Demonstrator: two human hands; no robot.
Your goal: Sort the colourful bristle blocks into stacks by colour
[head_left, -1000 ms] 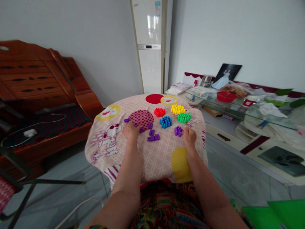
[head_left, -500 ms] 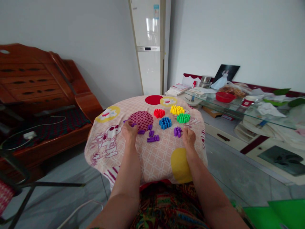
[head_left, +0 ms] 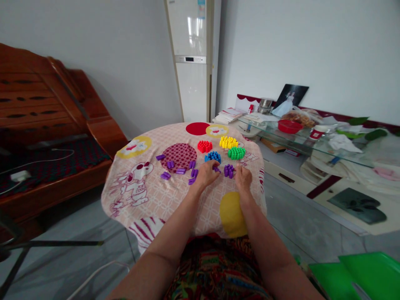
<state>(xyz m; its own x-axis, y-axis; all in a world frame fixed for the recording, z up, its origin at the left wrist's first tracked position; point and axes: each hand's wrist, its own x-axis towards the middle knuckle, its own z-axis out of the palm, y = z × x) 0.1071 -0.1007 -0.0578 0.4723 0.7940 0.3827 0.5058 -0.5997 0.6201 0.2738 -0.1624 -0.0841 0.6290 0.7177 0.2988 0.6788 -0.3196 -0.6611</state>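
My left hand (head_left: 208,174) pinches a small purple plastic figure (head_left: 216,169) just left of a standing cluster of purple figures (head_left: 229,171). On the right side of that cluster rests my right hand (head_left: 243,176), its fingers loosely bent by the pieces and nothing visible in them. Several more purple figures (head_left: 180,171) lie on their sides across the left and middle of the cloth. Behind my hands stand tight groups of matching figures: blue (head_left: 213,157), red (head_left: 205,146), yellow (head_left: 228,142) and green (head_left: 236,153). My left hand partly covers the front of the blue group.
A patterned cloth (head_left: 175,196) covers the small table. To the right runs a glass-topped cabinet (head_left: 268,129) with papers, a red bowl (head_left: 290,126) and a photo. A wooden bench (head_left: 34,104) stands at left, a tall white appliance (head_left: 194,91) behind, green plastic (head_left: 346,275) at lower right.
My left hand has moved right from the scattered purple figures to the standing purple cluster, carrying one figure. My right hand stays beside the cluster. The camera view has shifted slightly.
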